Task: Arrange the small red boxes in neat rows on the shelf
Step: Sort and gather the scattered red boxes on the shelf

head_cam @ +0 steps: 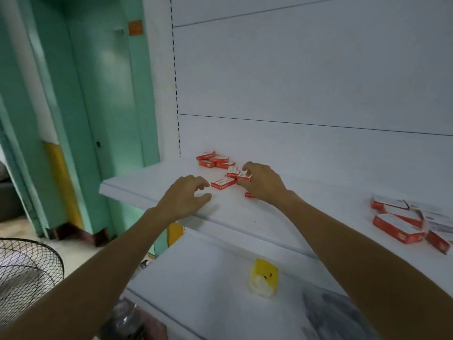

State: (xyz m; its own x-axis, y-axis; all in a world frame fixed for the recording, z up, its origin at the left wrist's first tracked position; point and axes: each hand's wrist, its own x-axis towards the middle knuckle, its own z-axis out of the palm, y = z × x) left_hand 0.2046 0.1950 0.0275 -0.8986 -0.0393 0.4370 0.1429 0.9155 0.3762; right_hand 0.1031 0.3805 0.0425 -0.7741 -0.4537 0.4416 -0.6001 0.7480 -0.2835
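Note:
Several small red boxes with white labels lie on a white shelf (137, 186). A loose cluster (215, 160) sits near the back wall. One box (222, 183) lies flat between my hands. My right hand (262, 182) pinches a small red box (244, 176) with thumb and fingers, and another box (249, 194) peeks out beneath its palm. My left hand (187, 196) hovers over the shelf's front edge, fingers curled and apart, holding nothing. Its fingertips are just short of the flat box.
More red boxes (402, 222), larger in view, lie scattered at the shelf's right end. A lower shelf carries a yellow tag (266, 272). A fan grille (27, 273) stands at lower left beside a green door (107, 99).

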